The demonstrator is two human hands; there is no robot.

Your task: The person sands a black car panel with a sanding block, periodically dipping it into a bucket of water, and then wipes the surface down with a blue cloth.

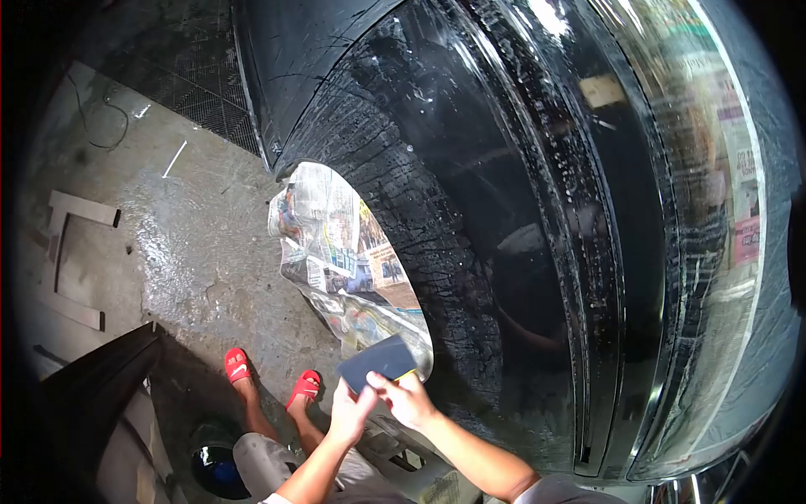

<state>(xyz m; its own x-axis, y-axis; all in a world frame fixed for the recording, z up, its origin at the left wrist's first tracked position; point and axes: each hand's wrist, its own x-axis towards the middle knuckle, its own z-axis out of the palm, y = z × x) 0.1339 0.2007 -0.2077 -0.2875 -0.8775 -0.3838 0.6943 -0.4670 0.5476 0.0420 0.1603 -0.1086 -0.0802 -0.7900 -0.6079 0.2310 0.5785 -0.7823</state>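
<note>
A dark grey rectangular sheet of sandpaper [374, 359] is held between my two hands, in front of the car's wheel arch. My left hand [351, 412] grips its lower left part, with the thumb up near the sheet. On the lower right, my right hand [408, 401] pinches the same sheet, thumb on top. A strip of yellow shows at the edge by my right fingers; what it belongs to is hidden. Just beyond the sheet is newspaper [348, 244] covering the wheel opening. The black car panel [470, 193] curves around it, wet with drops and streaks.
More newspaper [745, 193] masks the car's windows at the right. A beige block [602, 91] rests on the bodywork. On the wet concrete floor [193, 227] stands a pale frame [84, 208] at the left. A dark bucket [217, 462] is beside my legs, near a black panel [101, 370].
</note>
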